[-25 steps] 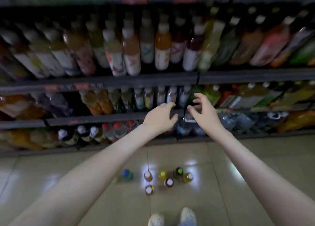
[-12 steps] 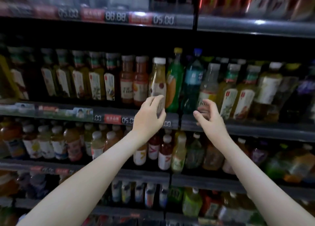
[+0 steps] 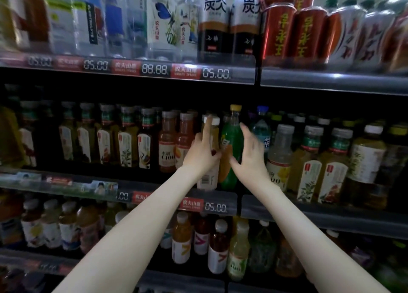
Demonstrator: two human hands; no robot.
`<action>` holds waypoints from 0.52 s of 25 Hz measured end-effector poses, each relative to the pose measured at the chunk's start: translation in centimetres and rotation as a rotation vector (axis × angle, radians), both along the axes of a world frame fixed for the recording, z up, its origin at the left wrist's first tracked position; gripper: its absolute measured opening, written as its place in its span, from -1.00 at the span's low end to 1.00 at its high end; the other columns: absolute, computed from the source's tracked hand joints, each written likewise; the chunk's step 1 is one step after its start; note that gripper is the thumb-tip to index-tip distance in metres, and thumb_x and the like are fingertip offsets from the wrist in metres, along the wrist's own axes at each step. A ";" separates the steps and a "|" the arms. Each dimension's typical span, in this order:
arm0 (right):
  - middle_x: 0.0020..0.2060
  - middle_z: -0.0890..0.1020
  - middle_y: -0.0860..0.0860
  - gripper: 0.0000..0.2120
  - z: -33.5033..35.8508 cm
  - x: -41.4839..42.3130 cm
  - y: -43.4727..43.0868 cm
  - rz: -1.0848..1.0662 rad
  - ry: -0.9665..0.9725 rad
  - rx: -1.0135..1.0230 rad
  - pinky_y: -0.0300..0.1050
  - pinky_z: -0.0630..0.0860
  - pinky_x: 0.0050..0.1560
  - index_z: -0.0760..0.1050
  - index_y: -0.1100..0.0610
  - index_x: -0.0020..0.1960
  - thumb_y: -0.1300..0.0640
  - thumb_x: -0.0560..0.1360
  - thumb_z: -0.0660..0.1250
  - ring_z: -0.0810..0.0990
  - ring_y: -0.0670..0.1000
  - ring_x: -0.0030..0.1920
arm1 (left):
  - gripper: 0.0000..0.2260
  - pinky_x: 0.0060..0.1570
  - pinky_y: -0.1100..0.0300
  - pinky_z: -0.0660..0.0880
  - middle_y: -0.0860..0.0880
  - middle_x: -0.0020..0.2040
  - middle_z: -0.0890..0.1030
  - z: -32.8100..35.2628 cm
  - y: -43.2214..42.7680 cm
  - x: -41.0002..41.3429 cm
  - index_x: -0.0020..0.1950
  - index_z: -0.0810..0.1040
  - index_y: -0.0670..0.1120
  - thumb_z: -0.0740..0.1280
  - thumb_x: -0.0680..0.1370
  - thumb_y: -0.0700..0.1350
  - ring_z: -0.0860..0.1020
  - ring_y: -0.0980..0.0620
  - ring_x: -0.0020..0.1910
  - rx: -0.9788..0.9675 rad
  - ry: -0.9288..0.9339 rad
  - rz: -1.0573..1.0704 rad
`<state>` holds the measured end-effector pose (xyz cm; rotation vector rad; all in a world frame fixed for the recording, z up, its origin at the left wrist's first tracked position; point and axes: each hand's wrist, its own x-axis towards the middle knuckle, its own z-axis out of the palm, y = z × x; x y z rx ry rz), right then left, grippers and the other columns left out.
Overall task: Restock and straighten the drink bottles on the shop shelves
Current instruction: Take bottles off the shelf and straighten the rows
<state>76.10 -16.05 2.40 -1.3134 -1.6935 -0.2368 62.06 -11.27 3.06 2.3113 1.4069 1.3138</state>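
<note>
Up at the dark middle shelf (image 3: pixel 309 217) of the drinks display, with both bare forearms stretched forward and angled inward, wrists close together.

Grips with the left hand (image 3: pixel 202 155) a clear plastic bottle of pale amber drink with a white cap and white label (image 3: pixel 208 179). Wraps the palm round its body from the left, curls the thumb across the front with a dark red nail showing, and lays the index finger (image 3: pixel 207 127) straight up the neck, tip at the cap. Holds this bottle at the very front of the middle shelf, about upright, base just above the red-and-white price strip (image 3: pixel 215 207); resting on the shelf or lifted slightly off it, cannot tell.

Holds the right hand (image 3: pixel 250 160) open just beside, gripping nothing: palm turned leftward, fingers straight and pointing up and away, thumb spread out toward the left hand. Sets it in front of a tall green plastic bottle with a yellow cap (image 3: pixel 230 133), immediately right of the amber one, and partly across a blue-capped clear bottle (image 3: pixel 262 135) further right; touching the green bottle or just short of it, cannot tell.

To the left of the gripped bottle, two orange-brown bottles with grey caps (image 3: pixel 166 142), upright in the same row
</note>
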 end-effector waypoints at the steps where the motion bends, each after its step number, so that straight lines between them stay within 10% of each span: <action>1: 0.47 0.22 0.11 -0.26 0.5 -0.6 0.6 -0.069 -0.059 0.039 0.20 0.18 0.42 0.04 -0.03 0.54 0.21 0.48 0.33 0.17 0.18 0.42 | -0.09 0.04 0.00 0.49 -0.24 0.27 0.38 0.0 0.2 0.1 0.52 -0.29 0.16 0.38 0.49 -0.01 0.47 -0.24 0.16 0.020 0.003 0.006; 8: 0.53 -0.06 0.18 -0.16 2.0 -2.6 3.4 -0.349 -0.302 -0.146 0.18 -0.07 0.46 -0.26 -0.16 0.53 0.02 0.52 0.29 -0.07 0.20 0.51 | -0.10 0.02 0.08 0.48 -0.20 0.30 0.32 -0.6 -0.1 -2.6 0.52 -0.24 0.15 0.39 0.46 -0.07 0.49 -0.15 0.11 0.049 -0.116 -0.096; 13: 0.53 0.00 0.13 0.01 2.8 -3.5 3.4 -0.229 -0.035 -0.143 0.15 0.05 0.47 -0.33 -0.13 0.51 0.18 0.44 0.40 0.07 0.20 0.48 | -0.12 0.10 0.04 0.48 -0.09 0.32 0.24 -1.7 -0.2 -4.9 0.47 -0.24 0.19 0.39 0.49 -0.12 0.47 -0.02 0.14 0.089 -0.287 -0.188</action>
